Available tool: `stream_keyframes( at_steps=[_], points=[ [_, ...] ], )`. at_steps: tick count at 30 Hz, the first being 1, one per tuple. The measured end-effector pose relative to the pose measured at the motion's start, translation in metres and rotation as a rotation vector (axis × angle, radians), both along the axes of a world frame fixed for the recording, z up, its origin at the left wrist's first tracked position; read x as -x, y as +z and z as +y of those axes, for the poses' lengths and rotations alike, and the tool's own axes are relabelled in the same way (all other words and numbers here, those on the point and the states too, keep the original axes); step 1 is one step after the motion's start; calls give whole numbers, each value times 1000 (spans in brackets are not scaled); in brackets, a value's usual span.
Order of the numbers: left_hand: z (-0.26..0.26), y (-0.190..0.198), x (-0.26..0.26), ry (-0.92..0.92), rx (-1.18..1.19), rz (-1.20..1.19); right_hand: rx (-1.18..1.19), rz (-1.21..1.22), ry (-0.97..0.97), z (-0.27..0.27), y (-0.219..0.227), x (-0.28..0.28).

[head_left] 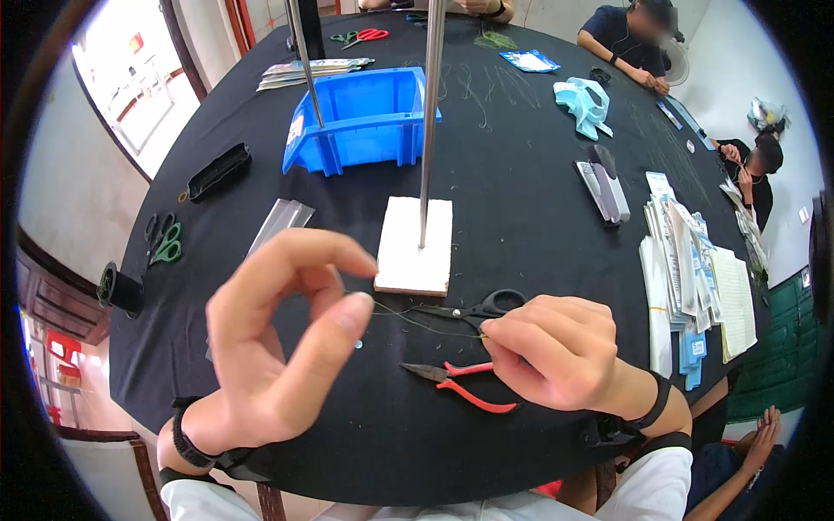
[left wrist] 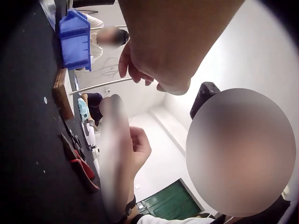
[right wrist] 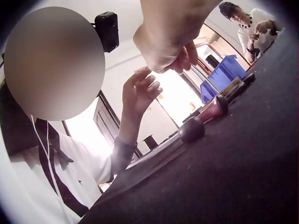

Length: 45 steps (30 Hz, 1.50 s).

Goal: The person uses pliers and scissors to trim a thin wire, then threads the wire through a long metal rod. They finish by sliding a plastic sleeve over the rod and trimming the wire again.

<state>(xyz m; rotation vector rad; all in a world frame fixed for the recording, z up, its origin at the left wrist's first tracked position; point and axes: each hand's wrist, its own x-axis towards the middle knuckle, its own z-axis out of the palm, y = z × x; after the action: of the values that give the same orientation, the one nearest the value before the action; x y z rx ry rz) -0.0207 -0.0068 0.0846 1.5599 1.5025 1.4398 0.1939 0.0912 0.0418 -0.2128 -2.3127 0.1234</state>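
Note:
In the head view, a thin greenish thread (head_left: 434,326) runs between the two hands over the table. My right hand (head_left: 556,352) pinches one end of it between thumb and bent fingers. My left hand (head_left: 276,334) is raised at the other end, thumb and index finger curved toward each other with a gap between their tips. The thread passes beside that thumb tip. Below it on the black cloth lie red-handled needle-nose pliers (head_left: 473,399), partly hidden by the right hand. Black-handled scissors (head_left: 495,306) rest just behind the thread.
A metal rod (head_left: 428,130) stands on a white block (head_left: 401,252), with a blue bin (head_left: 373,139) behind. Green-handled scissors (head_left: 167,243) lie left. A stapler (head_left: 601,187) and packets (head_left: 682,252) lie right. Other people sit around the table.

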Motion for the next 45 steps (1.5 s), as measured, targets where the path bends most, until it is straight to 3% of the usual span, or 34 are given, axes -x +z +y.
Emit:
stream_keyframes(
  at_steps=[4,8,16,25,31,34,36,40,45],
  points=[
    [16,-23,-7,-35,-214,212,-21,-16,24,-3,5,2],
    [9,-24,-16,-267,-21,214,58,-32,54,-4,4,3],
    [8,-28,-19,-332,-37,248,283,-60,118,-10,-1,4],
    [7,-30,-19,-344,20,196,790,-118,168,-10,8,1],
    [9,-34,-18,-403,18,127,1293,-133,239,-7,6,-1],
    [9,-32,-18,-400,76,16,1630,-125,383,-1,3,-2],
    [9,-27,-22,-349,191,-124,1716,-138,478,3,-3,-2],
    [13,-35,-18,-434,-42,109,1823,-140,628,3,-11,-1],
    [11,-33,-16,-435,-75,181,1848,-181,651,2,-11,-1]
  ],
)
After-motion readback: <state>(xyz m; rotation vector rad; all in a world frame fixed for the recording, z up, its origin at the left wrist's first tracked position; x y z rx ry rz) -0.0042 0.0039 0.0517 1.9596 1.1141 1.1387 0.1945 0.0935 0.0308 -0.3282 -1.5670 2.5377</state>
